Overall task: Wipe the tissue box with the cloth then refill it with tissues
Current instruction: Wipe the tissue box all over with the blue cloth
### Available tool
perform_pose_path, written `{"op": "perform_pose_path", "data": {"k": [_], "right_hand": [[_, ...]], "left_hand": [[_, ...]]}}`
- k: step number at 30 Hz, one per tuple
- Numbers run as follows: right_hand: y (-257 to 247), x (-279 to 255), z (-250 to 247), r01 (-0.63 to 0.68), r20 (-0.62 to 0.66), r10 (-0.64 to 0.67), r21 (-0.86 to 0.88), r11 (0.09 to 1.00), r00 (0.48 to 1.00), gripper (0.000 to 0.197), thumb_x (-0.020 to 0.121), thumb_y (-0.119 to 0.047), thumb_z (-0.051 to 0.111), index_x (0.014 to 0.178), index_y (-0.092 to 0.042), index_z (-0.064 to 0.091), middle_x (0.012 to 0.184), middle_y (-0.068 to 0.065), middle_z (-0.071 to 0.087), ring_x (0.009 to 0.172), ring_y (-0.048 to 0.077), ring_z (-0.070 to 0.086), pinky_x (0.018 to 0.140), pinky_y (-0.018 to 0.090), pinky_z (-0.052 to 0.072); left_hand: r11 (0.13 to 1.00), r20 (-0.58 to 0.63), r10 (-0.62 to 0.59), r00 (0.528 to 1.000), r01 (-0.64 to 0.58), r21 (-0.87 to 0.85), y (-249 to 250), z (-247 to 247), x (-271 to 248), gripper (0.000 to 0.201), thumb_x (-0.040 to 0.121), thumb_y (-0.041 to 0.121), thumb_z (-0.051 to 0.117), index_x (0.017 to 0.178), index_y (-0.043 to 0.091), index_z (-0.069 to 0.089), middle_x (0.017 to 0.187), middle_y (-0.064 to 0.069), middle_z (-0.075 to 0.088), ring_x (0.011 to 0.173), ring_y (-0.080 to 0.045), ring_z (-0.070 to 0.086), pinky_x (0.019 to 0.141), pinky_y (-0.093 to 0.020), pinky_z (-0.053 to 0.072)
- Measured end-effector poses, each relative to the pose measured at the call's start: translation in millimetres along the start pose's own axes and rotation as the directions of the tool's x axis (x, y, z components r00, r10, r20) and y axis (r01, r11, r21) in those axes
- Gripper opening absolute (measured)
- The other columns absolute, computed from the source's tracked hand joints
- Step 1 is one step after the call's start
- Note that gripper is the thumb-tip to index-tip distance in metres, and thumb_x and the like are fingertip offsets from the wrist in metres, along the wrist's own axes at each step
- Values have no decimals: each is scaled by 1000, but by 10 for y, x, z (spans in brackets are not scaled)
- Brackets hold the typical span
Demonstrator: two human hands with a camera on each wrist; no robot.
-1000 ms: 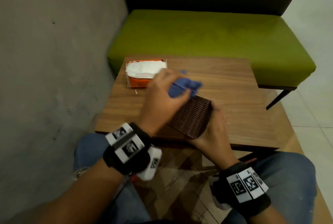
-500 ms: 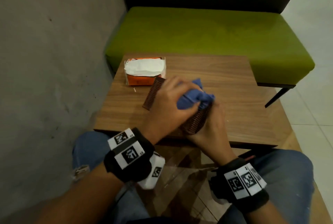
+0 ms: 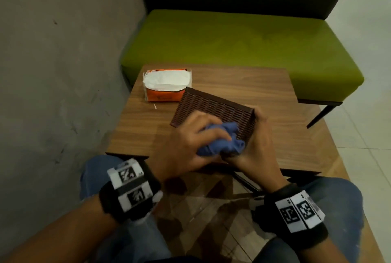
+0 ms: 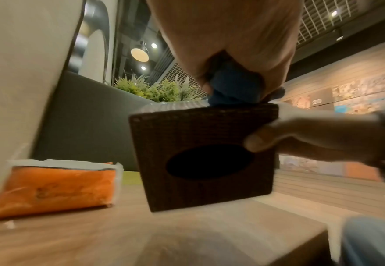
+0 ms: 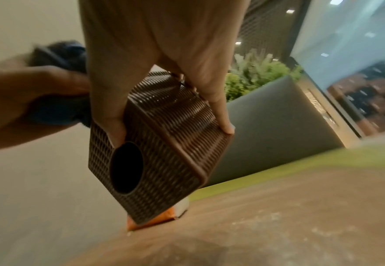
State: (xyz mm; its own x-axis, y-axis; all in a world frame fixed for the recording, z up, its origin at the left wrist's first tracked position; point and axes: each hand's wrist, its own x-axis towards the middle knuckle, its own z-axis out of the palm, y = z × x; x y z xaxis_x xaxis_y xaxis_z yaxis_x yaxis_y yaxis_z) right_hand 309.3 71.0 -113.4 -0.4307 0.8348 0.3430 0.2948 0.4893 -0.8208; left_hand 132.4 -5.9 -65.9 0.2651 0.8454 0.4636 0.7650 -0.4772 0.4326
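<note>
The brown woven tissue box [image 3: 211,110] stands tilted on one edge on the wooden table [image 3: 264,84]. Its oval opening [image 4: 209,162] faces me and looks dark inside. My right hand [image 3: 255,133] grips the box's near right end, its thumb [image 5: 116,129] beside the opening. My left hand [image 3: 209,138] clutches a bunched blue cloth [image 3: 224,140] and presses it on the box's upper face near that end. Behind the box at the far left lies an orange tissue pack [image 3: 167,87], torn open with white tissues showing.
A green bench seat [image 3: 243,46] with a dark backrest runs behind the table. A grey wall [image 3: 53,72] is close on the left. A small white scrap [image 3: 155,106] lies near the pack. My knees in jeans sit under the table's near edge.
My left hand has drawn the cloth along the box from its far end back to its near end. The box has turned, so its broad woven face shows from above.
</note>
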Motion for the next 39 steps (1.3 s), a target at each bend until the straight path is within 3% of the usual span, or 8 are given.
{"op": "perform_pose_path", "data": {"k": [5, 12, 16, 22, 27, 33, 37, 39], "right_hand": [[-107, -37, -15, 113, 26, -113, 4, 994, 993, 92, 62, -48, 77, 134, -20, 27, 128, 7, 45, 118, 17, 48, 103, 19, 36], [-31, -52, -144, 5, 82, -13, 98, 995, 997, 101, 56, -47, 85, 136, -35, 23, 133, 1, 47, 123, 9, 51, 102, 30, 45], [-78, -76, -146, 1, 73, -6, 76, 997, 997, 102, 54, -47, 83, 135, -36, 23, 134, -2, 43, 126, 7, 45, 102, 24, 42], [-50, -83, -178, -52, 31, 49, 103, 993, 998, 107, 51, -53, 82, 137, -21, 27, 132, -14, 40, 125, -9, 38, 100, 22, 40], [-155, -106, -7, 24, -65, -28, -57, 998, 997, 96, 56, -56, 77, 131, -34, 21, 126, -9, 36, 113, -3, 38, 100, 7, 27], [-94, -125, 165, 55, -96, -67, -115, 992, 993, 97, 62, -33, 84, 138, -19, 24, 128, 1, 35, 120, 19, 37, 100, 20, 27], [-189, -125, 214, 36, -82, -42, -69, 997, 996, 86, 61, -40, 86, 129, -10, 43, 128, 5, 50, 116, 20, 51, 95, 34, 45], [-227, -81, 274, 51, -107, -61, -88, 995, 992, 83, 62, -40, 85, 124, -1, 48, 119, 7, 54, 110, 23, 53, 92, 43, 46]], "left_hand": [[924, -354, -382, 854, 355, -141, -404, -154, 241, 18, 80, 11, 68, 98, 11, 64, 101, -9, 59, 98, -24, 55, 84, -48, 45], [987, -59, -140, 988, 134, -94, -215, -114, -224, 30, 78, 21, 68, 107, 22, 60, 112, -3, 55, 107, -17, 51, 93, -27, 41], [883, -416, -463, 782, 368, -292, -507, -193, -127, 19, 81, 8, 68, 97, 16, 60, 98, -7, 59, 94, -10, 57, 82, -26, 43], [975, -276, -220, 936, 209, -71, -73, 103, -487, 28, 76, 20, 68, 102, 21, 61, 110, 0, 55, 103, -22, 54, 89, -28, 44], [850, -531, -522, 667, 460, -258, -245, 155, -203, 20, 81, 16, 67, 100, 17, 60, 100, -5, 58, 95, -16, 56, 81, -33, 49], [954, -288, -298, 910, 288, -79, 255, 342, -44, 29, 83, 32, 62, 111, 24, 57, 110, -3, 56, 104, -17, 50, 89, -25, 42], [788, -471, -609, 639, 556, -264, -424, 7, 247, 33, 86, 29, 66, 112, 10, 60, 112, -8, 59, 104, -20, 55, 87, -29, 45], [784, -464, -616, 637, 554, -280, -408, 20, 325, 32, 87, 30, 65, 113, 12, 61, 115, -8, 59, 106, -18, 55, 90, -28, 45]]}}
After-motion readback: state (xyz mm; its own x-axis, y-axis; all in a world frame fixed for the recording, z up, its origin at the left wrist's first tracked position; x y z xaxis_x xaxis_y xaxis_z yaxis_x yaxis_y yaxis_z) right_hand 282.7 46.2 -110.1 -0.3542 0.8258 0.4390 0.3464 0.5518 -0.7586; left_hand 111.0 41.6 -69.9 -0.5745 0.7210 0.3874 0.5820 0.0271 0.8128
